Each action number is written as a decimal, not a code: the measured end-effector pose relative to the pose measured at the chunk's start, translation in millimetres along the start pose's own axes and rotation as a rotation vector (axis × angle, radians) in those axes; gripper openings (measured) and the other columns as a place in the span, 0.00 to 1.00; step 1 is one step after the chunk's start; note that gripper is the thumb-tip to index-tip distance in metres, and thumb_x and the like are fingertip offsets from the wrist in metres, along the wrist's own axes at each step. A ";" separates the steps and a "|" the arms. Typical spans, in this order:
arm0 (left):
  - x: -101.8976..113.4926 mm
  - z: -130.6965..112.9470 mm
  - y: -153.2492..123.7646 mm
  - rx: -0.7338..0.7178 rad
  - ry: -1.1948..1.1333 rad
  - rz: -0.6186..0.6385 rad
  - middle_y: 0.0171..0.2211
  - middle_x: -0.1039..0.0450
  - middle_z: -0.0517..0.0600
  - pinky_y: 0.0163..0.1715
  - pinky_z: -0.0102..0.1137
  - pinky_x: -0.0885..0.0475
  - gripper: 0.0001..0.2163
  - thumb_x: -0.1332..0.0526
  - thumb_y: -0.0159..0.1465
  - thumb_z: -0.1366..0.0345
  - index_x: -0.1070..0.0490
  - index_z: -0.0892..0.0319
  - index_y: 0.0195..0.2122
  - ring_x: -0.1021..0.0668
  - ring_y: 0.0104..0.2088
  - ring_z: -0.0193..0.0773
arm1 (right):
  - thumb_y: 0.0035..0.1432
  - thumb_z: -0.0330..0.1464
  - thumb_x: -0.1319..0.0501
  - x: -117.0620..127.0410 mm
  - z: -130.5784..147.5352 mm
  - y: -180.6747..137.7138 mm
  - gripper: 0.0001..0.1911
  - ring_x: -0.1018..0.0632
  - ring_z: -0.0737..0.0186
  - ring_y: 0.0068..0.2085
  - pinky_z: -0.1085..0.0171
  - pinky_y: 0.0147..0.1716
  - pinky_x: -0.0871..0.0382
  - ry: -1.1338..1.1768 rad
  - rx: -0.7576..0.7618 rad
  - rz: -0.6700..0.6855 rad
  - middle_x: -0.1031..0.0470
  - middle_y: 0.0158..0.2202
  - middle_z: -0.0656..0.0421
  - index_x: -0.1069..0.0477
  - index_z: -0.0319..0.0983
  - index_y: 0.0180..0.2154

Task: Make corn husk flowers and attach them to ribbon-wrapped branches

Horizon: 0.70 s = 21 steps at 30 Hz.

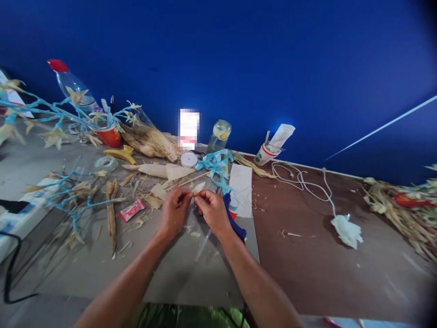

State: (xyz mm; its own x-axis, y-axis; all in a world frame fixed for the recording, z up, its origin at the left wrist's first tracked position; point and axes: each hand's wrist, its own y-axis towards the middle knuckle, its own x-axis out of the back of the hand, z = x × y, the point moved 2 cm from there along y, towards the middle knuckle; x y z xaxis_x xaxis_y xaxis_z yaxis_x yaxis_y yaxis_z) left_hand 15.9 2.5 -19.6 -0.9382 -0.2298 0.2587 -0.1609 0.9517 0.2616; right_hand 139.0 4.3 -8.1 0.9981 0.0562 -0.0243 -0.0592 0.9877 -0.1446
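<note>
In the middle of the table, my left hand (175, 209) and my right hand (213, 212) meet, fingertips pinched on a small pale piece of dried husk (198, 187). Its pointed end sticks up between them; the lower part is hidden by the fingers. Beside my right hand lies a blue glue gun (237, 226), partly covered by the hand and forearm. A clear stick (202, 247) rests on the table below the hands. Light-blue ribbon (218, 165) lies in loops just beyond them, next to a sheet of white paper (241, 180).
Blue-wrapped branches (61, 114) with husk flowers stand in a red cup (109, 136) at left. Husk scraps, a red packet (132, 210) and a tape roll (105, 163) lie nearby. Behind are a glass jar (220, 136) and a paper cup (264, 154); a white cable (314, 187) is right.
</note>
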 end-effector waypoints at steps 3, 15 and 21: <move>0.4 -4.7 -3.1 -0.242 0.169 -0.041 0.28 0.34 0.48 0.31 0.29 0.34 0.06 0.44 0.61 0.69 0.31 0.60 0.29 0.31 0.30 0.34 | 0.45 0.34 0.40 -4.7 -1.6 -1.6 0.06 0.37 0.74 0.17 0.71 0.17 0.46 0.129 -0.073 -0.011 0.32 0.19 0.65 0.31 0.36 0.24; -7.5 -4.4 -12.2 -0.592 0.363 0.075 0.37 0.33 0.55 0.37 0.34 0.29 0.08 0.47 0.62 0.74 0.34 0.61 0.41 0.29 0.38 0.38 | 0.43 0.38 0.37 2.6 -12.7 3.5 0.12 0.40 0.73 0.17 0.71 0.16 0.50 0.143 -0.098 -0.181 0.37 0.15 0.66 0.33 0.37 0.20; -4.2 -5.3 -10.8 -0.547 0.398 0.089 0.34 0.32 0.53 0.36 0.32 0.29 0.05 0.47 0.63 0.71 0.32 0.60 0.36 0.28 0.36 0.38 | 0.43 0.35 0.40 3.7 -15.8 4.9 0.07 0.36 0.71 0.21 0.70 0.21 0.45 0.092 -0.107 -0.136 0.33 0.17 0.65 0.29 0.37 0.21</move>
State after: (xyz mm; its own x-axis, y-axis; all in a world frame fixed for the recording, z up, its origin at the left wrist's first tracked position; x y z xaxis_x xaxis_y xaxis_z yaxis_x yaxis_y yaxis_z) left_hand 23.2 -7.9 -18.6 -0.7395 -0.3125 0.5962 0.1878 0.7548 0.6285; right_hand 142.2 7.0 -24.5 0.9917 -0.0953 -0.0867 0.0701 0.9638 -0.2572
